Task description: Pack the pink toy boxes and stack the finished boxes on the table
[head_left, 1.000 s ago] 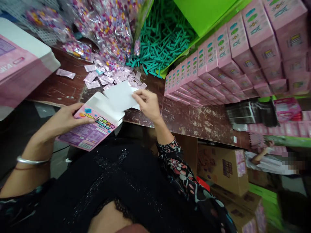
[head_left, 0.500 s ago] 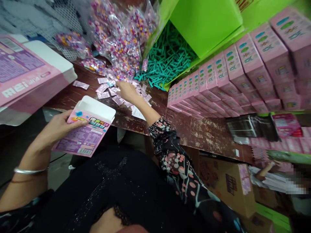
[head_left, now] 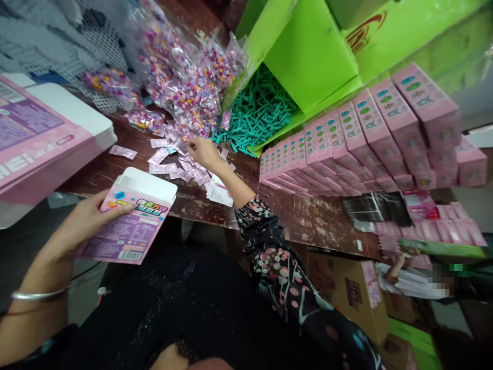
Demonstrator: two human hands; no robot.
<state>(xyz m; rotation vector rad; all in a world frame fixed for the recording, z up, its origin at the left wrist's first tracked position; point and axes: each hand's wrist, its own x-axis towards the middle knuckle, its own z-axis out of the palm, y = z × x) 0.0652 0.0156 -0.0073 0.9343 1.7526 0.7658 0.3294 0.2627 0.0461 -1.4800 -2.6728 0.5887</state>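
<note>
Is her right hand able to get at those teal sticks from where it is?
Probably yes. The right hand is on the sachets, the teal sticks lie just beyond, and nothing stands between.

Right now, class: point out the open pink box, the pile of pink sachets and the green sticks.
open pink box [head_left: 129, 226], head view, printed front face.
pink sachets [head_left: 184, 169], head view, middle of the pile.
green sticks [head_left: 256, 115], head view, middle of the heap.

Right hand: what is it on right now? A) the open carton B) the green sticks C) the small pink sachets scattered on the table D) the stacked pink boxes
C: the right hand rests on the small pink sachets scattered on the brown wooden table.
</note>
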